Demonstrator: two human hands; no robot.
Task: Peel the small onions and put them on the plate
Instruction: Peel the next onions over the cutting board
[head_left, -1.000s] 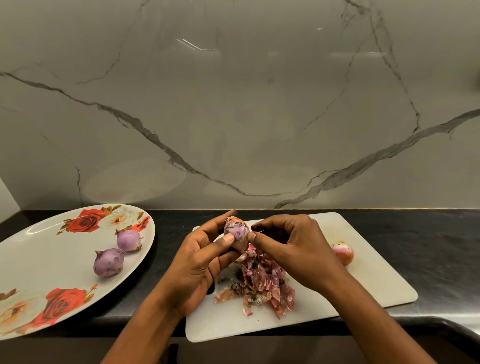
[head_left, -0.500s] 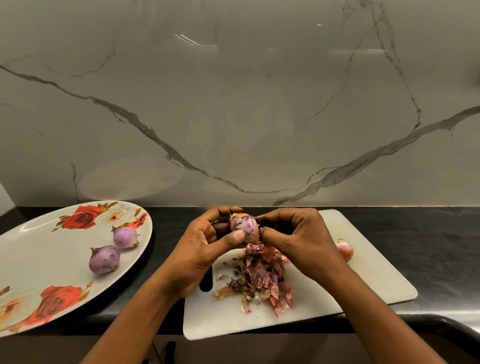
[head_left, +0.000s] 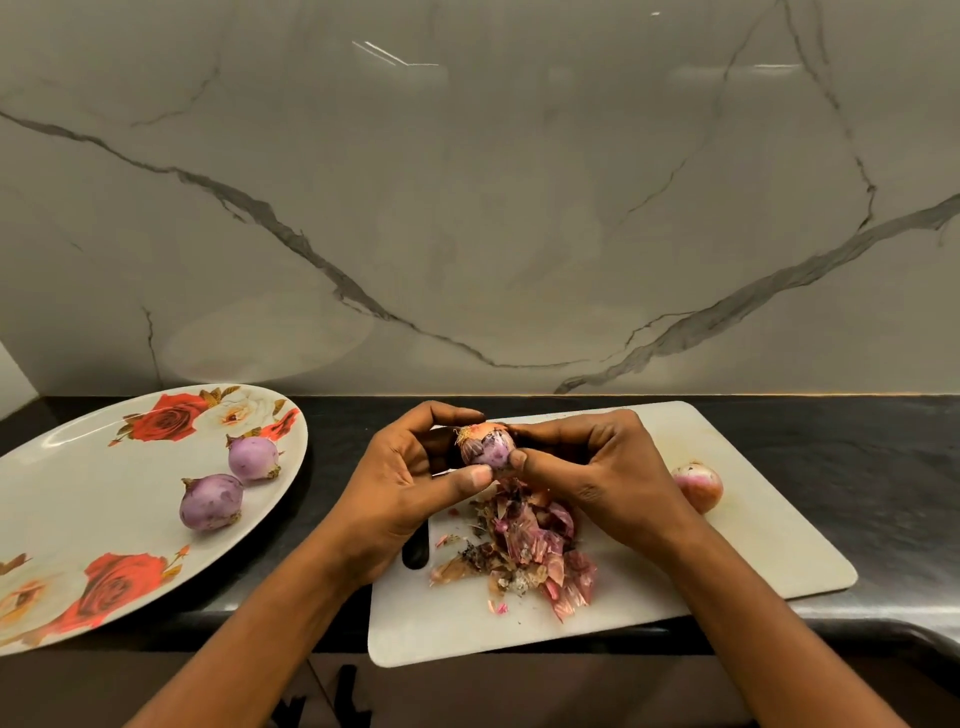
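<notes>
Two onions are done and lie on the flowered plate at your left: the near peeled onion and the far peeled onion, close but not touching. One more, the onion you are peeling, is up in the air between your hands, over the white cutting board. Your left hand curls round it, thumb below and fingers over the top. Your right hand pinches its side with thumb and fingertip, and I think it is nipping a bit of skin. Brown dry skin and the hairy root show at the top, and purple shows lower down. Pull the skin off in strips and turn the onion a little after each pull. Let the bits drop on the pile of skins right below. Squeeze gently, as a bare onion is likely slippery. One unpeeled onion waits on the board just beside your right wrist, so mind you don't knock it. The board's near edge seems to hang past the black counter, so don't press there. The way left to the plate is open.
</notes>
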